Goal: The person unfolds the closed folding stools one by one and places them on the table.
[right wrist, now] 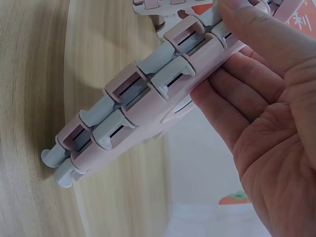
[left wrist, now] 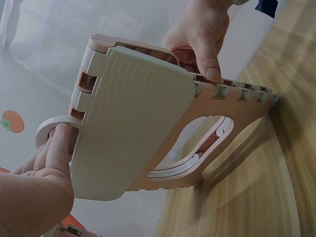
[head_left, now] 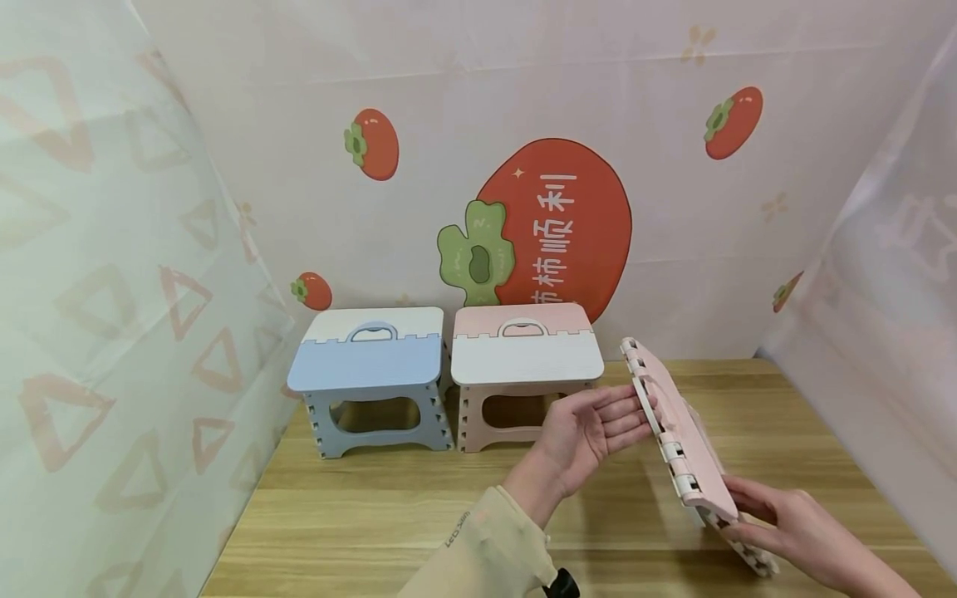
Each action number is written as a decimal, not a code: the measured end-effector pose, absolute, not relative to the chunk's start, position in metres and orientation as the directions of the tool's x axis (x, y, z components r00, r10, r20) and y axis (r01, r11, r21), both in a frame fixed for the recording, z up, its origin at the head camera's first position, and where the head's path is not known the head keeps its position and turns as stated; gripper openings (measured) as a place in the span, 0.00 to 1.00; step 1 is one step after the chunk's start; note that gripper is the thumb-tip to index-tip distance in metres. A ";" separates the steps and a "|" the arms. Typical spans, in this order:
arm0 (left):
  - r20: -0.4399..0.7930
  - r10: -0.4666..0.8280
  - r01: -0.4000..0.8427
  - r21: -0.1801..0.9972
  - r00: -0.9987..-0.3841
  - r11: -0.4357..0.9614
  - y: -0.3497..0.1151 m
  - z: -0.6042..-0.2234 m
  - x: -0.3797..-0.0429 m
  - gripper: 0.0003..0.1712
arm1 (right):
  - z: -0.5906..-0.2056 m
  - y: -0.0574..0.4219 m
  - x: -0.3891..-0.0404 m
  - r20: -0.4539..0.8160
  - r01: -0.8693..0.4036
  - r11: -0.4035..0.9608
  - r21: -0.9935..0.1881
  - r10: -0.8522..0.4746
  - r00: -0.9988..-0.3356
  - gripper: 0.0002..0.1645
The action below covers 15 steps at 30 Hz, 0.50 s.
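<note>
A pink and white folding step stool is held folded flat and tilted at the right, its lower end on the wooden tabletop. My left hand reaches to its upper side with nearly straight fingers. In the left wrist view, those fingertips sit in the opening of the stool's carry handle; the thumb is hidden. With thumb and fingers, my right hand grips the hinged side edge near the seat's lower corner. The right wrist view shows that hand around the folded legs.
A blue and white stool and another pink and white stool stand unfolded side by side at the back of the wooden table. Behind them hangs a pale cloth printed with red fruit. Cloth walls border both sides.
</note>
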State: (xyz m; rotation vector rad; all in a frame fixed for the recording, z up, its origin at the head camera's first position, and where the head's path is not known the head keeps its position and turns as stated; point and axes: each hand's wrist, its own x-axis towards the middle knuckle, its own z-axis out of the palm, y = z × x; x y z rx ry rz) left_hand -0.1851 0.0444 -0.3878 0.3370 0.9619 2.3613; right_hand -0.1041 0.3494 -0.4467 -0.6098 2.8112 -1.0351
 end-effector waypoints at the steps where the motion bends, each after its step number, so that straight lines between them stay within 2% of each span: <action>1: 0.020 0.585 -0.404 0.705 -0.811 -0.583 0.044 -0.387 -0.185 0.32 | -0.446 0.349 -0.104 0.046 -0.327 0.695 -0.640 -0.391 -0.919 0.37; 15: 0.037 0.584 -0.387 0.714 -0.811 -0.584 0.042 -0.381 -0.189 0.31 | -0.438 0.338 -0.106 -0.049 -0.229 0.703 -0.673 -0.351 -0.935 0.42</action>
